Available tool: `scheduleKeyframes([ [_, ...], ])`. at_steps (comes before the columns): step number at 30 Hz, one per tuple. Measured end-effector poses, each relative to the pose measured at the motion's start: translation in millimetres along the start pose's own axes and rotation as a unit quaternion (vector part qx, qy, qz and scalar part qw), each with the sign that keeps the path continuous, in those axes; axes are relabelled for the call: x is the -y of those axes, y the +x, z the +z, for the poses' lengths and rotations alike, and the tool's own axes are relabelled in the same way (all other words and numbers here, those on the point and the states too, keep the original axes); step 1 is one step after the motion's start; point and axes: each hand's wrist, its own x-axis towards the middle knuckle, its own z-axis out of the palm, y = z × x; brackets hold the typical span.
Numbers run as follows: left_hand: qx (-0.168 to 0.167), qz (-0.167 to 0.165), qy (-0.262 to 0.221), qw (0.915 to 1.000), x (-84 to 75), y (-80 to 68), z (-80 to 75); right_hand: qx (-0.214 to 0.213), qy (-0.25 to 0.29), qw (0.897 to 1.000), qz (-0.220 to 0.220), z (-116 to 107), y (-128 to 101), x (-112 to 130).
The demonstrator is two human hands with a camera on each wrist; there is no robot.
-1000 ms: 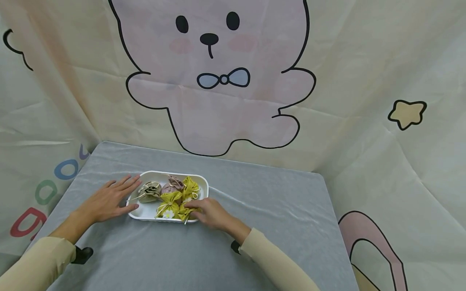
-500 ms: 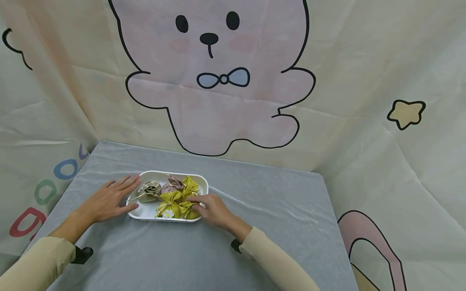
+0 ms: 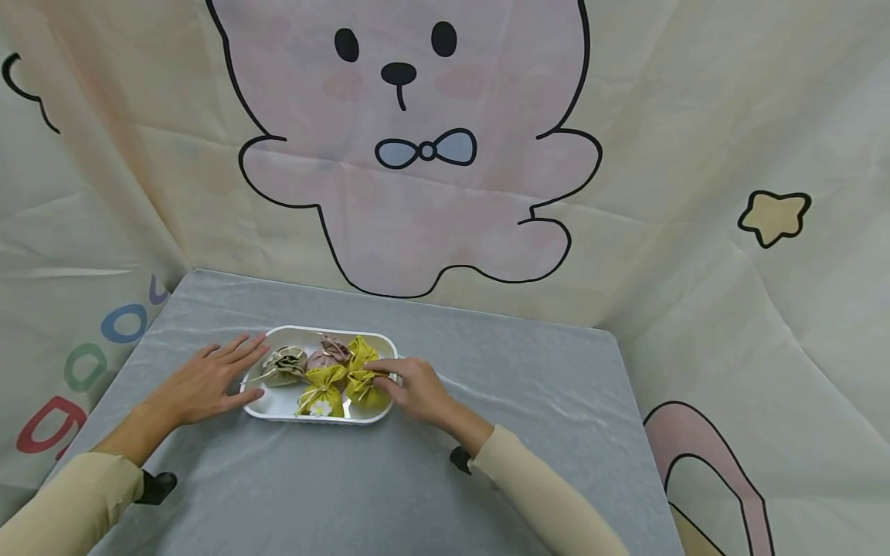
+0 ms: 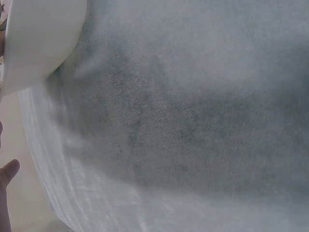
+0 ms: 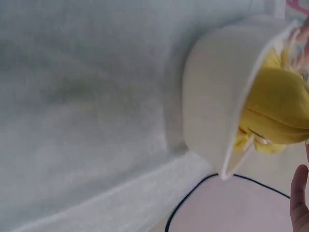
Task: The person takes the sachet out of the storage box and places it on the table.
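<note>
In the head view, the right hand point(image 3: 417, 392) has its grip pinching a yellow pouch point(image 3: 367, 395) at the right end of the white tray point(image 3: 274, 403), while the left hand point(image 3: 205, 386) lies with straight fingers point(image 3: 245, 357) at the left rim, near a grey-green pouch point(image 3: 283, 367). The left wrist view shows the tray's wall on the grey surface point(image 4: 193, 135). In the right wrist view, the yellow cloth sits beyond the tray's right wall.

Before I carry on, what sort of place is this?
Possibly a staged indoor recording corner: creased fabric printed with a cartoon animal rises behind a grey cloth-covered table, which holds a white tray.
</note>
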Motion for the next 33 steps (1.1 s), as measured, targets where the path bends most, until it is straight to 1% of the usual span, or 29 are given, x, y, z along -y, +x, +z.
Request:
scheduleKeyframes([
  [9,-0.002,0.002,-0.002,1.0,0.9,-1.2,0.2,-0.031,0.014,0.999,-0.01,-30,3,-2],
  [13,-0.006,0.002,0.0,1.0,0.2,-0.8,0.3,-0.041,0.016,0.999,-0.003,-39,1,-6],
  [18,0.003,-0.001,0.0,1.0,0.1,-0.2,0.9,-0.054,0.013,0.998,0.008,-49,-5,-13],
  [24,0.012,-0.003,-0.002,0.9999,-0.1,-0.8,0.8,-0.075,-0.001,0.997,0.038,-56,-19,-33],
  [33,0.009,0.001,-0.005,0.9999,0.1,-0.4,0.1,-0.108,-0.024,0.992,0.067,-62,-44,-68],
])
